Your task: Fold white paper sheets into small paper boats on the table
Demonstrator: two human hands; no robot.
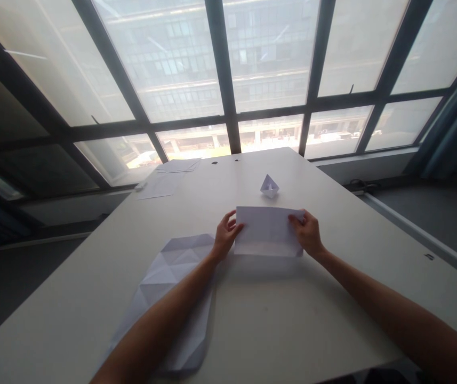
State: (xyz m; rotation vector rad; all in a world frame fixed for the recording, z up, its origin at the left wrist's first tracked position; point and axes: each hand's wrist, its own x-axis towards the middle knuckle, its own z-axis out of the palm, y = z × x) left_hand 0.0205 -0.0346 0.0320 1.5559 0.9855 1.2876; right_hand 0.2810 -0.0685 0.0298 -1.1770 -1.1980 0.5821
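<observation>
A white folded sheet of paper is held up just above the table, its long side running left to right. My left hand pinches its left edge, thumb in front and fingers curled behind. At the opposite edge, my right hand grips the upper right part with the thumb on the near face. Just beyond the sheet stands a small folded paper boat. Under my left forearm lies a large creased sheet of paper, partly covered by the arm.
Flat white sheets lie at the far left of the white table. Tall windows with dark frames rise behind the table's far edge. Blue curtains hang at the right, near a dark cable.
</observation>
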